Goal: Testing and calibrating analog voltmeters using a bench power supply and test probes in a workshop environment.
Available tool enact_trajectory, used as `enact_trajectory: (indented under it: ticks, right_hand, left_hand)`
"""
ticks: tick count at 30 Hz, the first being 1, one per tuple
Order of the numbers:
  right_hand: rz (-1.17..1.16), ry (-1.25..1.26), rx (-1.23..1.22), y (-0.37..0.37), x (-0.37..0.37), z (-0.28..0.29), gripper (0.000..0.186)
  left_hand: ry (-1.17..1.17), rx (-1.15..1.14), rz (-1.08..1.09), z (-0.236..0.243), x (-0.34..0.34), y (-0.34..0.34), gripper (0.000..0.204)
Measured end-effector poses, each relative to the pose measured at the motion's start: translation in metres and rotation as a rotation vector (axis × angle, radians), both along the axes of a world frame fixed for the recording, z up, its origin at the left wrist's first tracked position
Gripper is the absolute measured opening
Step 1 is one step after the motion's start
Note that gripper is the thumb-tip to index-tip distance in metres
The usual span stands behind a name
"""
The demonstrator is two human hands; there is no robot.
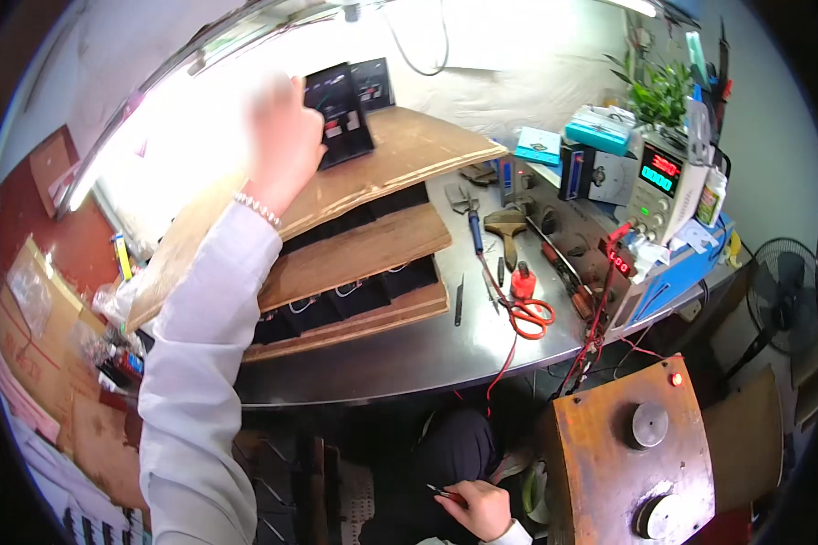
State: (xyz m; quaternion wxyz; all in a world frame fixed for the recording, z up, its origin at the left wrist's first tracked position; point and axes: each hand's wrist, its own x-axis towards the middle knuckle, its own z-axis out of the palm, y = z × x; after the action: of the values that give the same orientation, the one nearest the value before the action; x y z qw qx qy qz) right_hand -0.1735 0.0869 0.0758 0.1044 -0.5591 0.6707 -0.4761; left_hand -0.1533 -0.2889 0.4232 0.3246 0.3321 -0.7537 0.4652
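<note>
Right hand [479, 510] was closed on a slim, dark-tipped tool [447, 495], low. Left hand [286, 136], nearer, met the left edge of a black rectangular panel [345, 132], closure indeterminable; panel stood rightward, long axis near upright, atop a plywood board [418, 145].

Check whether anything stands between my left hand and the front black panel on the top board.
Nothing visible does: your left hand is right at the left edge of the front black panel; the other panel stands behind it.
</note>
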Motion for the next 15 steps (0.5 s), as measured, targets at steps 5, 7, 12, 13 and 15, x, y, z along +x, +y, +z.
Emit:
enact_trajectory:
  ticks: [5, 7, 12, 13, 15]
  right_hand:
    - [-0.084, -0.036, 0.128, 0.025, -0.023, -0.013, 0.017]
    - [-0.124, -0.016, 0.146, 0.023, -0.033, -0.022, 0.020]
    - [-0.196, -0.005, 0.139, 0.016, -0.045, -0.023, 0.023]
    - [-0.193, -0.008, 0.138, 0.015, -0.045, -0.024, 0.023]
    - [-0.192, 0.022, 0.165, 0.013, -0.045, -0.024, 0.023]
  left_hand:
    - [0.085, -0.006, -0.029, 0.003, 0.004, -0.019, 0.015]
    - [0.073, 0.026, -0.073, 0.005, 0.005, -0.022, 0.015]
    - [0.006, -0.005, -0.021, 0.008, 0.007, -0.031, 0.012]
    - [0.007, -0.006, -0.040, 0.010, 0.009, -0.035, 0.012]
    - [-0.008, 0.001, -0.061, 0.012, 0.014, -0.039, 0.013]
